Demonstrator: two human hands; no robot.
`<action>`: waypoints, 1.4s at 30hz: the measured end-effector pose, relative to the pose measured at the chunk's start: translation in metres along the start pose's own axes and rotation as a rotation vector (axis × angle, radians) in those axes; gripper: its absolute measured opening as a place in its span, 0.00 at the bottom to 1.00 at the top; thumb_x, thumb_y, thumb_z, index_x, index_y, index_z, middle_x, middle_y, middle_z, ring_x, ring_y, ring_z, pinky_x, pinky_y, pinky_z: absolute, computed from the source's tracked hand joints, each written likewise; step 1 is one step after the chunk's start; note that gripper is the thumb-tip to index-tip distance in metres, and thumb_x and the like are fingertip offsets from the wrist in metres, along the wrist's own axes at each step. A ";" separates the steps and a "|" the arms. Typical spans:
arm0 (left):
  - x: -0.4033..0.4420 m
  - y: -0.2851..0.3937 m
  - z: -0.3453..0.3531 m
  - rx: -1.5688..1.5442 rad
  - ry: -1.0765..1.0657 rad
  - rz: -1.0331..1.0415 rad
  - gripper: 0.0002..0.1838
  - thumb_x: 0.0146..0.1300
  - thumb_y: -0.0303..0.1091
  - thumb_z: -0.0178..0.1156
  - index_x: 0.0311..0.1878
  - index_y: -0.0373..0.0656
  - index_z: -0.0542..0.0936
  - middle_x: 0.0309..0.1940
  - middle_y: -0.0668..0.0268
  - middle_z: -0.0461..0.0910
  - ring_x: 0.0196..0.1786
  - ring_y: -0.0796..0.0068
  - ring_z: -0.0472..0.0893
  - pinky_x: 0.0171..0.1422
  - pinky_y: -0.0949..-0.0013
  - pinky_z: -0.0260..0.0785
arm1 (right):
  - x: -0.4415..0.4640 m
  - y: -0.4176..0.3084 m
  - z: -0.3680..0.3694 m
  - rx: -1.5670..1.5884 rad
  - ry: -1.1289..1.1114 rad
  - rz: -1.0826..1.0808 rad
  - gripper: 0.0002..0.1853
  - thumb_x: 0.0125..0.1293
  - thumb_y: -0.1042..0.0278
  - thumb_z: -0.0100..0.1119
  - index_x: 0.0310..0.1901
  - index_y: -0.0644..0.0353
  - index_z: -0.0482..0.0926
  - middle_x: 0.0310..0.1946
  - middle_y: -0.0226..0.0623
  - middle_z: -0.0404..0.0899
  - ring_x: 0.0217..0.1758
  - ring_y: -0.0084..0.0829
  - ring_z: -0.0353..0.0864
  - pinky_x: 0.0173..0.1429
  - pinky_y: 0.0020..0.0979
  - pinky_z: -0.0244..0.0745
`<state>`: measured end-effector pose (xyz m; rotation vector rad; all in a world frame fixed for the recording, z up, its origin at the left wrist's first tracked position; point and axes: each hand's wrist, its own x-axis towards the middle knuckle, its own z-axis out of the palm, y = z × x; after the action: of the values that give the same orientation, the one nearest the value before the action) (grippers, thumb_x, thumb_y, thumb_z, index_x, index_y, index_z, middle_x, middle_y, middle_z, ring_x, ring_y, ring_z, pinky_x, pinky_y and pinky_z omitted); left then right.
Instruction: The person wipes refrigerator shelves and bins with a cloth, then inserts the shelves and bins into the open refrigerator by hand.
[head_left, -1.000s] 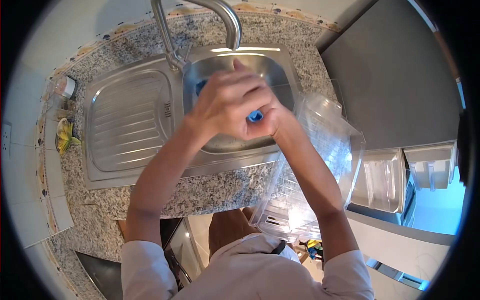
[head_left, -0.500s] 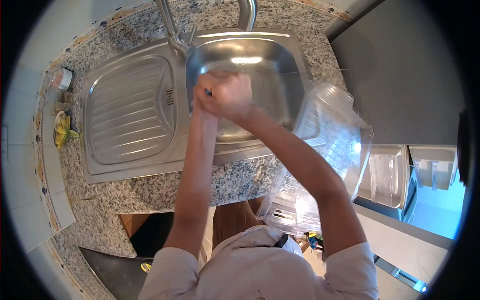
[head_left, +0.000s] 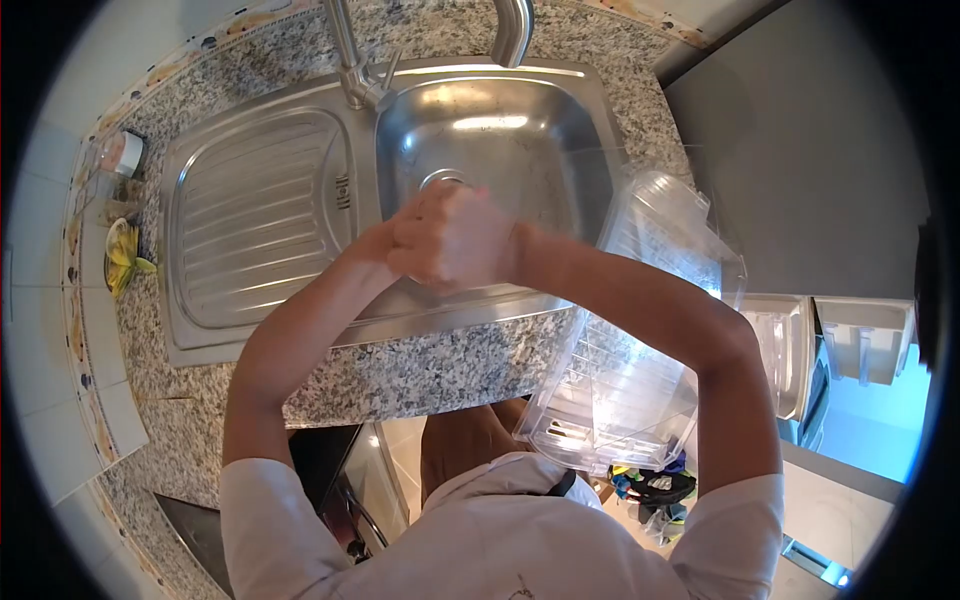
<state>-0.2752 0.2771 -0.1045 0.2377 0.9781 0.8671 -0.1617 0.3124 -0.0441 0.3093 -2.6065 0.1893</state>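
Observation:
Both my hands are pressed together over the near side of the steel sink basin (head_left: 560,190). My right hand (head_left: 465,240) is closed, its knuckles facing up, and covers much of my left hand (head_left: 410,225). My left hand is closed too, tucked against the right from the left side. Whatever they grip, if anything, is hidden between the fingers, and motion smears the outline. Just beyond my knuckles the drain (head_left: 445,178) shows in the basin floor. A clear plastic fridge drawer (head_left: 650,350) stands tilted at the counter edge, beside my right forearm.
Behind the basin rise the tap lever base (head_left: 365,95) and the curved spout (head_left: 513,35). A ribbed drainboard (head_left: 255,225) lies to the left. At the far left are a small jar (head_left: 125,153) and a yellow flower-like item (head_left: 122,258). An open fridge (head_left: 865,330) stands right.
My joined hands have come down toward me and twisted, with both elbows spreading outward. A small blue bit seen between the fingers earlier is now hidden. The drain has come into sight.

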 end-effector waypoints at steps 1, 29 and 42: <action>-0.005 -0.002 0.000 0.042 -0.032 -0.043 0.15 0.64 0.45 0.48 0.41 0.43 0.73 0.30 0.67 0.75 0.36 0.77 0.76 0.43 0.73 0.69 | -0.001 -0.002 0.001 0.009 -0.036 -0.047 0.07 0.35 0.64 0.56 0.18 0.52 0.70 0.18 0.27 0.68 0.24 0.29 0.74 0.25 0.32 0.69; 0.043 -0.139 0.171 -0.047 0.206 0.626 0.16 0.67 0.43 0.47 0.37 0.38 0.74 0.37 0.59 0.79 0.40 0.68 0.80 0.46 0.68 0.71 | -0.276 -0.198 -0.122 1.794 1.825 0.928 0.20 0.60 0.60 0.50 0.50 0.62 0.72 0.46 0.45 0.76 0.47 0.40 0.77 0.56 0.42 0.71; -0.053 -0.112 0.254 -0.113 -0.001 1.016 0.17 0.68 0.42 0.44 0.39 0.35 0.71 0.34 0.50 0.78 0.37 0.55 0.81 0.32 0.61 0.78 | -0.192 -0.234 -0.226 -0.227 0.476 0.908 0.20 0.57 0.51 0.56 0.46 0.54 0.78 0.53 0.48 0.68 0.55 0.43 0.68 0.56 0.42 0.63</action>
<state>-0.0256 0.2136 0.0117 0.6643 0.7745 1.8357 0.1661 0.1649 0.0733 -0.9037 -2.0792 0.2300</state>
